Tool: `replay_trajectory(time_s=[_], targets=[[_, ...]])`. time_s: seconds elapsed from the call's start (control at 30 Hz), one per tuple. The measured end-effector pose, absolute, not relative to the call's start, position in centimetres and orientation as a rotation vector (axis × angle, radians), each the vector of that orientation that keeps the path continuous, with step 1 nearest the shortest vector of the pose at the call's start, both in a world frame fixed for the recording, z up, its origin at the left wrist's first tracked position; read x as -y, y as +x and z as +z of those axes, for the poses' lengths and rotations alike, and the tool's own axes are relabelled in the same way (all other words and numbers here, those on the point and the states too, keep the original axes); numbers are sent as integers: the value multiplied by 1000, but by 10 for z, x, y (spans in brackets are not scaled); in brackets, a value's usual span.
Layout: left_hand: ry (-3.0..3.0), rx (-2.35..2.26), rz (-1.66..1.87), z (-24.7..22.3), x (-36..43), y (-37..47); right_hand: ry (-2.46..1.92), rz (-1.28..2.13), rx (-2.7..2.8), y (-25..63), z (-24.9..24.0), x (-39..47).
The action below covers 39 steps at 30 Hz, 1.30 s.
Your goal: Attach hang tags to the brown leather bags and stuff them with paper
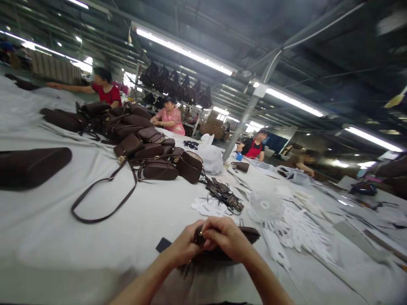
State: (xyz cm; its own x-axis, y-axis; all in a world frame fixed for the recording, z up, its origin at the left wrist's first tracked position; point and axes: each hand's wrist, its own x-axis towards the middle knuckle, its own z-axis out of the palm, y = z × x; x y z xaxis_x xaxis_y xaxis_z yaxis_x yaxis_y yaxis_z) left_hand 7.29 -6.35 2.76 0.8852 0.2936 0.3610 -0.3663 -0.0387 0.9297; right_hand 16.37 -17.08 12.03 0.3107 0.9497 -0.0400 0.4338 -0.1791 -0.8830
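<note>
Markings on the dark tags (224,195) are too small to read, while nearer, the left hand (187,245) and right hand (227,238) clamp their fingertips on the upper edge of a brown bag (211,256) just beneath them, at a white-covered table (79,250) under strip lights (184,51).

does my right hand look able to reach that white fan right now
Probably yes: the white fan lies close to the right hand and nothing seems to block it, though that hand is busy on the brown bag.
</note>
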Motion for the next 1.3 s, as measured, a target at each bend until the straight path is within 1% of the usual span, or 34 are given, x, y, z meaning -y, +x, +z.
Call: replay_trajectory(time_s=[0.07,0.1,0.23,0.27,0.33,0.4,0.47,0.53,0.6,0.63,0.7,0.77,0.8,0.83,0.87,0.93,1.03,1.1,1.2,1.3], targets=[[1518,56,503,30,55,71,-1808,726,1297,156,126,167],[1529,51,488,31,50,70,-1853,638,1346,154,131,166],[1567,46,417,36,29,59,-2160,66,1649,165,146,185],[1566,37,381,37,25,55,-2240,-5,1718,171,142,192],[1565,-1,288,37,18,44,-2378,-7,1861,182,121,201],[1567,-61,197,34,12,34,-2465,-37,2028,190,87,201],[1582,-105,158,29,5,24,-2420,-267,2200,195,56,192],[1591,-127,171,20,-5,15,-2230,-530,2306,204,48,182],[1595,-156,211,9,-17,5,-2095,-706,2290,226,76,178],[1599,-183,233,3,-25,0,-2170,-776,2197,244,104,178],[1613,-261,286,-11,-41,-10,-2492,-993,1831,293,173,182],[1634,-364,362,-23,-57,-15,-2692,-1398,1402,349,239,185],[1637,-412,398,-29,-65,-14,-2676,-1598,1306,373,263,184],[1632,-450,433,-33,-73,-11,-2630,-1702,1230,394,278,182],[1622,-483,467,-37,-80,-6,-2586,-1667,1230,409,282,177],[1597,-526,520,-41,-91,11,-2558,-1425,1302,424,263,158],[1642,-589,570,-42,-98,36,-2631,-811,1471,426,188,106],[1770,-633,569,-41,-98,45,-2578,-552,1563,424,137,63],[1965,-672,523,-44,-96,45,-2434,-416,1496,428,91,-5],[2045,-672,491,-51,-97,41,-2356,-292,1336,436,74,-69]])
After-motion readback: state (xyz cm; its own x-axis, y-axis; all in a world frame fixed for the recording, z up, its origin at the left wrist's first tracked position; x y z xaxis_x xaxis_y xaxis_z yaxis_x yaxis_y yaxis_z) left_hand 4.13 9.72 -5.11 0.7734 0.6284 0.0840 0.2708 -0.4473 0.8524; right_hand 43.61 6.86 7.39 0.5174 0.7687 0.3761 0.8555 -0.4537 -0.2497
